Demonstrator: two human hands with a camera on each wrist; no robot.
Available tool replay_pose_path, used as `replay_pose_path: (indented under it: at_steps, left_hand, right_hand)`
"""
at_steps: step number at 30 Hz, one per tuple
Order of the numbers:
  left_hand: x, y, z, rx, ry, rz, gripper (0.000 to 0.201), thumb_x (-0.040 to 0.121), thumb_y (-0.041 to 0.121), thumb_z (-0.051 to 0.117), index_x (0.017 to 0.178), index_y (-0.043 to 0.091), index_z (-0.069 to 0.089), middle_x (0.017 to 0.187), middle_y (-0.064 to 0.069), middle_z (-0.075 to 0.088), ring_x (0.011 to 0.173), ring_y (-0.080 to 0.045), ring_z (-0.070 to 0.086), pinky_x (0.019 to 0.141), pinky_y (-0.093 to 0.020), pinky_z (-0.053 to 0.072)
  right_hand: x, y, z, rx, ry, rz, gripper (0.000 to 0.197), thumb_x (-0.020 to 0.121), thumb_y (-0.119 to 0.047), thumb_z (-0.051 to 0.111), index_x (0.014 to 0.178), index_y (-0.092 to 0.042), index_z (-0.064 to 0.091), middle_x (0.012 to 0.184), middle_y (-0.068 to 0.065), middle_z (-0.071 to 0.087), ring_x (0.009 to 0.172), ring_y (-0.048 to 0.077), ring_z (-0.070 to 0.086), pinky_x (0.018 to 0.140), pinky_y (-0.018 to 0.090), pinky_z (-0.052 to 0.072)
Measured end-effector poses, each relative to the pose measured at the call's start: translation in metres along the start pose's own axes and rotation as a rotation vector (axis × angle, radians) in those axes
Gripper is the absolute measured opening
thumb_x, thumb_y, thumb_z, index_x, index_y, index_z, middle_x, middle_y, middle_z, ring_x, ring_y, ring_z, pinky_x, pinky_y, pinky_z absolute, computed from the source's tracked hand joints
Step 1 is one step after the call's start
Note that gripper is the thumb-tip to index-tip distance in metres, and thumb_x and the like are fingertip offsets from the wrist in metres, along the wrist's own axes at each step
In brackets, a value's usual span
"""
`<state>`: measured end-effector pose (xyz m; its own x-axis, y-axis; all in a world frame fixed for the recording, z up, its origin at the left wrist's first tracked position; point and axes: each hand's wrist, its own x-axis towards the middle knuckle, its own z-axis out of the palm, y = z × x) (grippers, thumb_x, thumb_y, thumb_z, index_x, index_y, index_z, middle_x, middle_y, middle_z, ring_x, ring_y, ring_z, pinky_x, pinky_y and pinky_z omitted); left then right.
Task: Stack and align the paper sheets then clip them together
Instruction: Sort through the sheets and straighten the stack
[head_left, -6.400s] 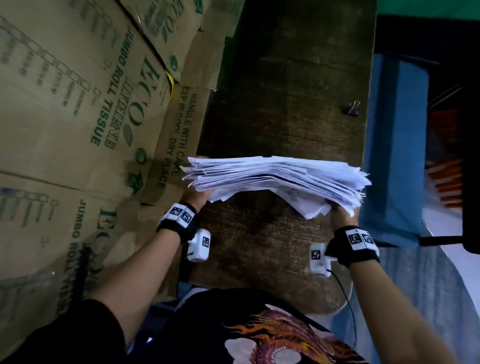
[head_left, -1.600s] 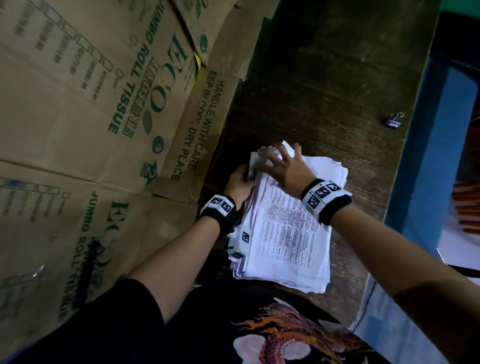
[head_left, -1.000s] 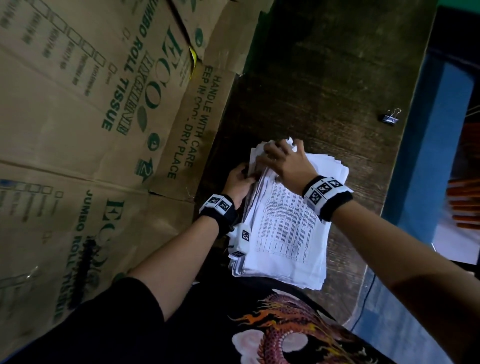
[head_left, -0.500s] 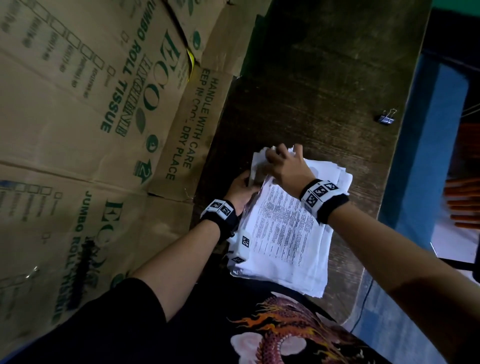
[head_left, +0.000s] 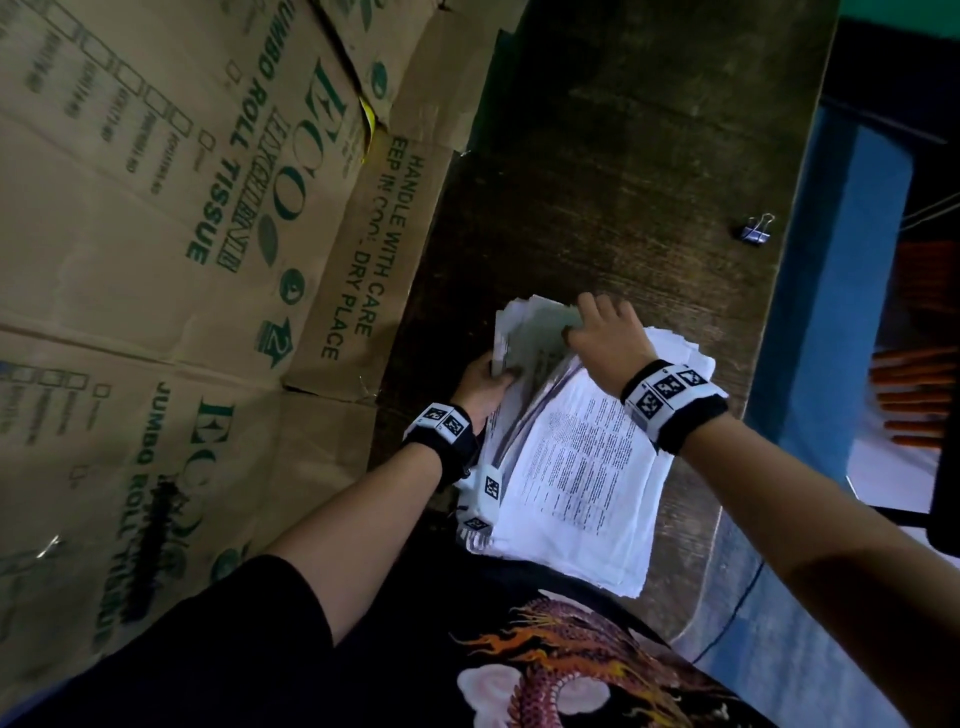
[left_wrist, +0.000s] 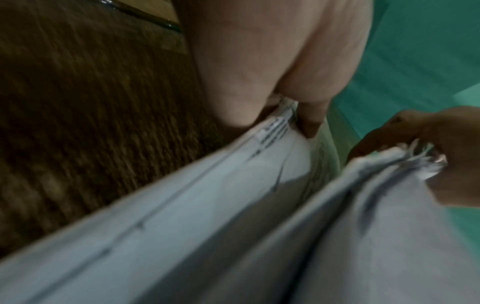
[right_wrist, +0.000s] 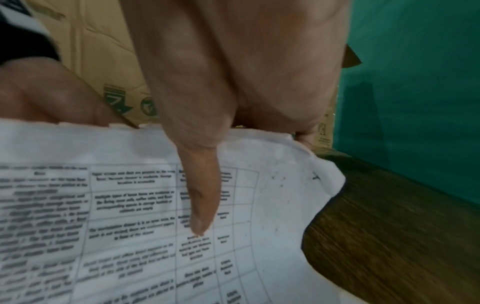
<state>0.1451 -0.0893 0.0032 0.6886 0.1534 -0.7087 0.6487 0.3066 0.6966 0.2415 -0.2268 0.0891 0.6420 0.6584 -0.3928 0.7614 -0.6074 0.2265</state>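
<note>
Since half-second-earlier frame: my right hand (head_left: 608, 338) shifted toward far end of paper stack (head_left: 582, 478), far-left corner lifted higher. My left hand (head_left: 483, 387) pinches that raised edge; right fingers curl over it. Binder clip (head_left: 754, 235) at 1 o'clock, well apart. Cardboard (head_left: 208, 208) at 9 o'clock reads "JUMBO ROLL TISSUE", "HANDLE WITH CARE".
</note>
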Motion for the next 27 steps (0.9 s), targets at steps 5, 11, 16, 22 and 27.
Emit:
replay_pose_path:
  at_steps: [5, 11, 16, 22, 27]
  left_hand:
    - [-0.010, 0.004, 0.001, 0.055, -0.051, 0.026, 0.057, 0.074, -0.008, 0.070, 0.122, 0.020, 0.057, 0.113, -0.009, 0.067, 0.102, -0.025, 0.065, 0.093, -0.039, 0.052]
    - [-0.020, -0.001, 0.009, 0.360, -0.047, 0.065, 0.047, 0.076, -0.006, 0.061, 0.121, 0.008, 0.059, 0.120, -0.015, 0.065, 0.112, -0.027, 0.060, 0.099, -0.037, 0.047]
    - [-0.033, 0.007, 0.015, 0.533, -0.008, 0.116, 0.027, 0.088, 0.006, 0.056, 0.113, 0.007, 0.064, 0.110, -0.011, 0.068, 0.101, -0.023, 0.063, 0.088, -0.029, 0.049]
    - [-0.061, 0.038, 0.002, 0.635, 0.038, 0.339, 0.024, 0.086, 0.005, 0.059, 0.110, 0.003, 0.065, 0.112, -0.017, 0.069, 0.105, -0.027, 0.065, 0.092, -0.036, 0.052]
    - [-0.087, 0.092, -0.043, 0.581, 0.276, 0.407, 0.028, 0.086, 0.008, 0.065, 0.113, -0.001, 0.063, 0.112, -0.017, 0.068, 0.104, -0.026, 0.065, 0.091, -0.036, 0.052]
  right_hand:
    - [-0.001, 0.010, 0.005, 0.006, 0.016, -0.039, 0.030, 0.084, -0.006, 0.051, 0.105, -0.023, 0.063, 0.111, 0.001, 0.064, 0.110, 0.030, 0.051, 0.098, 0.049, 0.028]
    - [-0.005, 0.011, 0.000, 0.119, 0.025, -0.130, 0.031, 0.088, -0.005, 0.052, 0.107, -0.024, 0.067, 0.110, 0.000, 0.065, 0.108, 0.027, 0.057, 0.100, 0.047, 0.035]
    - [-0.017, 0.018, 0.004, 0.135, 0.110, -0.224, 0.036, 0.059, 0.010, 0.073, 0.075, -0.022, 0.074, 0.073, 0.005, 0.071, 0.063, 0.026, 0.068, 0.073, 0.039, 0.049]
    - [-0.016, 0.024, -0.034, 0.097, 0.007, -0.273, 0.033, 0.083, -0.002, 0.056, 0.099, -0.025, 0.074, 0.098, 0.002, 0.072, 0.100, 0.029, 0.063, 0.088, 0.037, 0.039]
    - [0.000, -0.007, -0.041, -0.048, -0.036, -0.351, 0.033, 0.075, 0.000, 0.064, 0.096, -0.023, 0.072, 0.093, -0.002, 0.073, 0.087, 0.020, 0.066, 0.093, 0.040, 0.037]
